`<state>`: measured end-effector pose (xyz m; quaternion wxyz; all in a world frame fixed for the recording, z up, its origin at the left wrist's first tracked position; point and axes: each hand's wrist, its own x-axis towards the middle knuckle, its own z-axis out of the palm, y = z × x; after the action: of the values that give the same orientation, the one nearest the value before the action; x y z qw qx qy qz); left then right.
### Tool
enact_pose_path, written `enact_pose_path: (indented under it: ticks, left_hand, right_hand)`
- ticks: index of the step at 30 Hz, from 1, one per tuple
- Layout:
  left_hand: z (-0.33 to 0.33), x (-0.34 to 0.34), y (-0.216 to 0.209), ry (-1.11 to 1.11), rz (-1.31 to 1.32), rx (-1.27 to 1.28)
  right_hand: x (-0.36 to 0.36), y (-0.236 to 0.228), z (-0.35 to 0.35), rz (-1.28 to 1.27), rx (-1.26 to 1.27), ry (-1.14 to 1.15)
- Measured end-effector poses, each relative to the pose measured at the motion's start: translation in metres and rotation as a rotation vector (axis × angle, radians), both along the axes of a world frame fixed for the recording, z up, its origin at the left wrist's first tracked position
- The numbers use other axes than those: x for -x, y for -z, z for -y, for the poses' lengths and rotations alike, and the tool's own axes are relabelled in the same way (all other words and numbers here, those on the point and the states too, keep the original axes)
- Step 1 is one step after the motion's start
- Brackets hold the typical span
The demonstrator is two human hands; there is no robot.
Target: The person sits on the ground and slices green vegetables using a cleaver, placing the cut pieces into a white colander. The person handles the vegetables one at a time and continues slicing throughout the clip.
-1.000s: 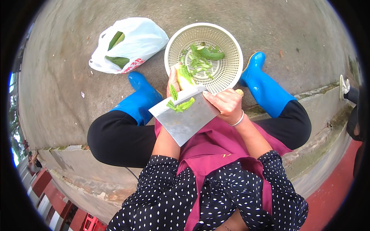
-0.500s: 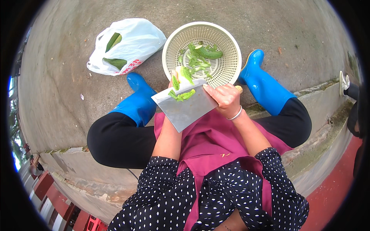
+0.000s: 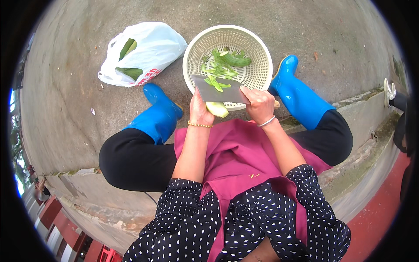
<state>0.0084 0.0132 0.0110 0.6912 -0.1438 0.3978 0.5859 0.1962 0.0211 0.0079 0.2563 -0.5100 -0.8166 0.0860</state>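
Observation:
My right hand (image 3: 261,105) is closed round the handle of a broad cleaver (image 3: 224,93), its blade reaching left over the near rim of the cream plastic basket (image 3: 190,49). Green strips of peel (image 3: 214,82) lie on the blade. A pale, peeled gourd (image 3: 217,109) pokes out below the blade, gripped by my left hand (image 3: 200,110); its far part is hidden behind the steel. Inside the basket are a green gourd (image 3: 238,60) and several loose peelings (image 3: 220,69).
A white plastic bag (image 3: 153,48) with green gourds (image 3: 130,72) inside stands left of the basket on the concrete ground. My blue rubber boots (image 3: 293,87) flank the basket. A concrete ledge (image 3: 362,120) runs beneath my legs. Another person's shoe (image 3: 388,92) shows at the far right.
The cleaver has moved away from me, from over my lap to the basket's near rim, and its blade has turned. My left hand and the gourd's pale end now show below it.

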Motion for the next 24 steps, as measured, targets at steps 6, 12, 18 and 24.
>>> enact_pose_path:
  ticks: [6,12,18,24]
  left_hand:
    - [0.014,-0.001,0.005,0.051,-0.262,-0.139]
    - [0.013,0.011,0.021,0.05,0.024,-0.311]
    - [0.018,0.012,0.022,0.041,0.048,-0.319]
    - [0.023,0.005,0.012,-0.039,0.165,-0.453]
  right_hand:
    - [0.005,-0.021,-0.002,-0.09,-0.01,-0.108]
    - [0.016,-0.041,0.004,-0.138,-0.033,-0.236]
    - [0.014,-0.04,0.002,-0.104,-0.077,-0.189]
    - [0.008,-0.025,-0.003,0.032,-0.101,-0.101]
